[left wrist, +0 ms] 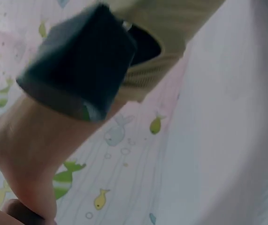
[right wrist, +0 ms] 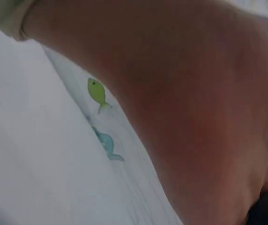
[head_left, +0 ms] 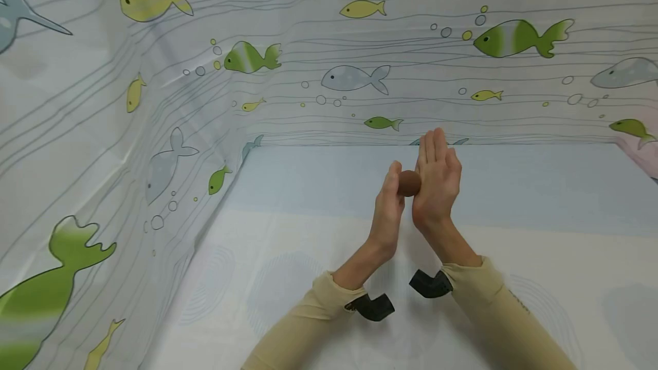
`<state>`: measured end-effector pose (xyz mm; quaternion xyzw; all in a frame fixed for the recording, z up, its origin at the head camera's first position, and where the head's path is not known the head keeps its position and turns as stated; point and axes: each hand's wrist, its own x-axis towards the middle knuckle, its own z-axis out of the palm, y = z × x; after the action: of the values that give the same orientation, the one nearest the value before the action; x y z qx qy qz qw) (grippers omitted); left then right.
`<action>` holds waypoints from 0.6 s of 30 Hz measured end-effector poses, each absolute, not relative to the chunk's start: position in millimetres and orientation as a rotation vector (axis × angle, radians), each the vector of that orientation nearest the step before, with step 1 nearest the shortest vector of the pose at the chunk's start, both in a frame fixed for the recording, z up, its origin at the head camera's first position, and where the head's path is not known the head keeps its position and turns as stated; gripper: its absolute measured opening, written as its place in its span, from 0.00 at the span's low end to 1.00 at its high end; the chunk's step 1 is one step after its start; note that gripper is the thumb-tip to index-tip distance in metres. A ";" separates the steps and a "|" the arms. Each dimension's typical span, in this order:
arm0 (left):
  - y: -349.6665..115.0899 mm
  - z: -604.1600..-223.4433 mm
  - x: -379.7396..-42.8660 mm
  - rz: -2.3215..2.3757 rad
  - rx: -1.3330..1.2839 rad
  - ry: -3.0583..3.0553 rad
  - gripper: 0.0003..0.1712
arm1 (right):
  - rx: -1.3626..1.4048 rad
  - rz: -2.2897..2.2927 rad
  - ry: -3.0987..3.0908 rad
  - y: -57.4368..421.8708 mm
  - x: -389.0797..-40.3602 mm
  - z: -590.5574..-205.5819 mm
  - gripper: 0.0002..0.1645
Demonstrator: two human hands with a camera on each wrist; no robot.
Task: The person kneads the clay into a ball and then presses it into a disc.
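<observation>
Between the two palms is a small round brown ball [head_left: 409, 183], pressed from both sides above the table. My left hand [head_left: 386, 210] stands on edge along the ball's left side, its fingers pointing up and away. On the other side, my right hand [head_left: 436, 184] has its fingers straight and close together, with the palm against the ball. In the left wrist view the dark ball [left wrist: 23, 212] shows at the bottom left, partly covered by skin. The right wrist view catches only a dark edge of the ball [right wrist: 267, 211] in its lower right corner.
A white and pale blue table surface [head_left: 319, 181] lies below the hands. Behind and to the left hangs a fish-print curtain [head_left: 288, 27]. Black camera mounts [head_left: 430, 284] stick out from both cream sleeves [head_left: 303, 313], close to each other.
</observation>
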<state>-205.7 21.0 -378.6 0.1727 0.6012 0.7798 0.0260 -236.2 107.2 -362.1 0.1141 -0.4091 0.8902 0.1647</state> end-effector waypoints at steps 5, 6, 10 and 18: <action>16.8 -383.6 -222.6 2.470 0.441 1.910 0.41 | 0.394 2.604 -1.235 95.6 -219.0 -366.8 0.44; 15.6 -384.0 -226.0 2.482 0.431 1.915 0.41 | 0.400 2.614 -1.247 93.3 -215.6 -367.9 0.44; 10.2 -383.4 -237.7 2.504 0.426 1.944 0.42 | 0.394 2.654 -1.305 86.4 -204.1 -370.1 0.44; 1.4 -371.0 -255.0 2.597 0.419 1.927 0.43 | 0.459 2.699 -1.416 77.6 -188.6 -372.9 0.44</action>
<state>-255.0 1.4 -371.0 0.1282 0.5899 0.7950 -0.0593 -188.6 77.6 -372.9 0.1488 -0.4592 0.8753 0.0298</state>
